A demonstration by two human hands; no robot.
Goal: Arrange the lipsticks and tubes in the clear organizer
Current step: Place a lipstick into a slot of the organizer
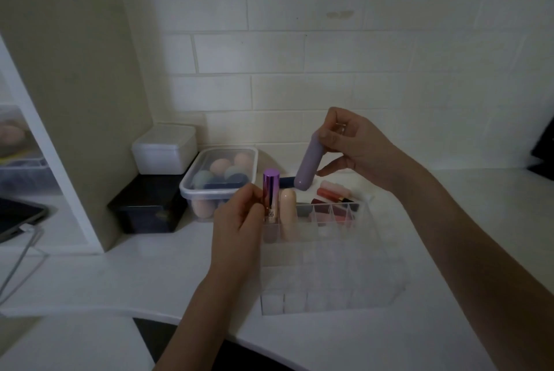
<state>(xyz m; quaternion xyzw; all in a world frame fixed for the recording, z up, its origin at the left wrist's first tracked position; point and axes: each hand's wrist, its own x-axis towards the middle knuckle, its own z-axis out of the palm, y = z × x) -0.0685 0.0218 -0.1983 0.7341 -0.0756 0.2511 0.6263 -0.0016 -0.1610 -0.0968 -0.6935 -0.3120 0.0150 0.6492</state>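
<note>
A clear organizer (326,277) with many small compartments stands on the white counter. My left hand (236,220) pinches a shiny purple-capped lipstick (270,187) that stands upright in the organizer's back left corner. Beside it a cream tube (288,211) stands upright in the neighbouring slot. My right hand (356,145) holds a lilac tube (308,163) tilted in the air above the back row. Behind the organizer, several pink and red lipsticks and tubes (332,193) lie loose on the counter.
A lidded clear box of makeup sponges (218,178) sits left of the organizer. A white box (165,148) rests on a black box (150,205) against a cabinet side panel (75,86). A tiled wall runs behind. A cable (21,262) lies far left.
</note>
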